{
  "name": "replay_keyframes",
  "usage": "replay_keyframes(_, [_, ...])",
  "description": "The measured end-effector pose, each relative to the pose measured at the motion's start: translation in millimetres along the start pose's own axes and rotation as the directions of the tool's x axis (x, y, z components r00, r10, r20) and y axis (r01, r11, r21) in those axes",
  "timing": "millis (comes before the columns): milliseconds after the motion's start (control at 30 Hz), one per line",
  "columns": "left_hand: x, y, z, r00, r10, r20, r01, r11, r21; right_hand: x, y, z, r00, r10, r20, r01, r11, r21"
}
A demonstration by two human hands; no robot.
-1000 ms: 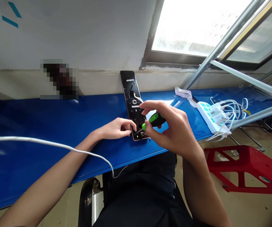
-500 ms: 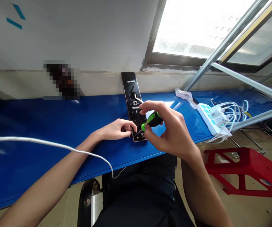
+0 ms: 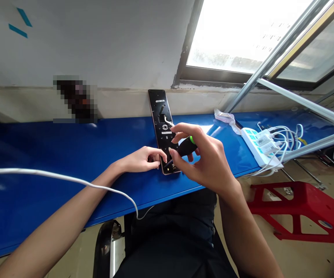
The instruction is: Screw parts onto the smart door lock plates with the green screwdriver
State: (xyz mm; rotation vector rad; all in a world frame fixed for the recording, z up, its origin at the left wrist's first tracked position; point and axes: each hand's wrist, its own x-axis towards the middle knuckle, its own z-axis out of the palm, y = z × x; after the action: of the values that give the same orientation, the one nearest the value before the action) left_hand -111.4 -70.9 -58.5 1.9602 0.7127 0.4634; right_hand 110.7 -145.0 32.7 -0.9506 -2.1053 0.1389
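Observation:
A long black panel [image 3: 157, 112], with small screw holes, labels and a short cable, leans its far end against the wall and rests its near end on the blue table. My left hand [image 3: 142, 159] is at the near left edge of the panel, its fingers curled and pressed onto that edge. In my right hand [image 3: 212, 158] is a black-and-green screwdriver [image 3: 186, 147], gripped between thumb and fingers over the panel's near end. Its dark shaft slants down to the left, towards the panel's near corner. Whether the tip sits in a screw cannot be made out.
A white power strip [image 3: 259, 148] with plugged-in adapters and tangled cables lies at the right, beside crumpled plastic [image 3: 227, 119]. A metal frame [image 3: 249, 90] crosses there. A white cable [image 3: 68, 177] runs above my left forearm. A red stool [image 3: 306, 210] is on the floor.
The screwdriver handle has turned in my right fingers, so less of its green shows. My right thumb has shifted to the left and up. My left hand keeps its place on the panel.

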Motion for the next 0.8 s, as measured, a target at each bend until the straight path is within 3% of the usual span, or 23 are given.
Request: replay_keyframes(800, [0.6,-3.1,0.3,1.000,-0.015,0.012,0.015,1.000,-0.007,-2.7,5.3,2.8,1.000,-0.009,0.004,0.009,0.996,0.088])
